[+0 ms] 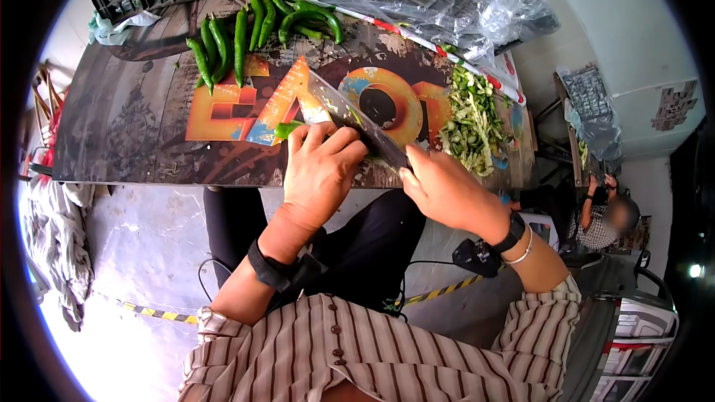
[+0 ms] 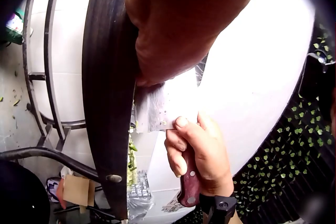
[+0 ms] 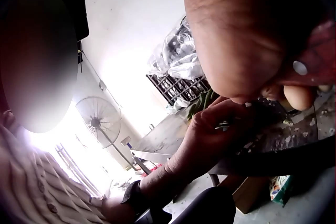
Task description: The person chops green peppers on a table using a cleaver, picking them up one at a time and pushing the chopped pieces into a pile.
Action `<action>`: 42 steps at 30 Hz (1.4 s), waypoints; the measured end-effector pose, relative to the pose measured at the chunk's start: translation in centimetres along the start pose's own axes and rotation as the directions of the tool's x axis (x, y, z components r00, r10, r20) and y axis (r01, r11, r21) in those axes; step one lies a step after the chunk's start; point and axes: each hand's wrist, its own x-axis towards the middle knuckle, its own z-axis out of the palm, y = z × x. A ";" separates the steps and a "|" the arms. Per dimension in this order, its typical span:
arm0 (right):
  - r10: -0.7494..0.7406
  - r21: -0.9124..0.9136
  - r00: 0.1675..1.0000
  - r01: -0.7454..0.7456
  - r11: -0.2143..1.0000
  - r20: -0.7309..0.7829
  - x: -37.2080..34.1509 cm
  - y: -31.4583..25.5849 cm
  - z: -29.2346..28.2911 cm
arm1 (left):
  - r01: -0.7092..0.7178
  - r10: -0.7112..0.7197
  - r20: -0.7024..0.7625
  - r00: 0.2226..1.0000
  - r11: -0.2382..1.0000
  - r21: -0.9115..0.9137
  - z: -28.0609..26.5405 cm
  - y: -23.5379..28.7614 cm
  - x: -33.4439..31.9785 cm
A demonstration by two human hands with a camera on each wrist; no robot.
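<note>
So your right hand has its grip round the handle of the knife, blade slanting away from you and to your left. The green pepper is on the surface, left of that grip and a bit farther out, pinned under the curled fingers of your left hand, so the left is way nearer. Its visible end pokes out leftward, long axis looks roughly sideways, crossing the blade's line, but your fingers hide the rest, so can't swear to it.

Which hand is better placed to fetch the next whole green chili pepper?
Left, I'd judge: the left hand, holding a green chili piece, is nearer the whole green chili peppers, while the right hand grips the knife.
</note>
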 end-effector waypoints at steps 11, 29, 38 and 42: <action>-0.023 -0.004 0.999 0.023 1.000 0.025 0.5 0.0 -0.5 | -0.028 0.028 -0.020 0.999 0.999 0.017 0.3 -0.1 0.0; -0.058 0.084 0.970 0.079 0.993 -0.235 1.7 1.3 0.9 | -0.054 0.052 -0.042 0.998 0.996 -0.064 0.4 -0.5 -0.2; 0.001 0.044 0.999 0.002 0.999 -0.054 -1.5 0.6 0.1 | -0.045 0.039 -0.068 0.997 0.996 -0.081 0.2 -0.2 -0.2; 0.042 0.062 0.999 -0.041 0.997 -0.005 -1.2 0.6 0.1 | -0.045 0.042 -0.048 0.998 0.996 -0.080 0.2 -0.4 -0.3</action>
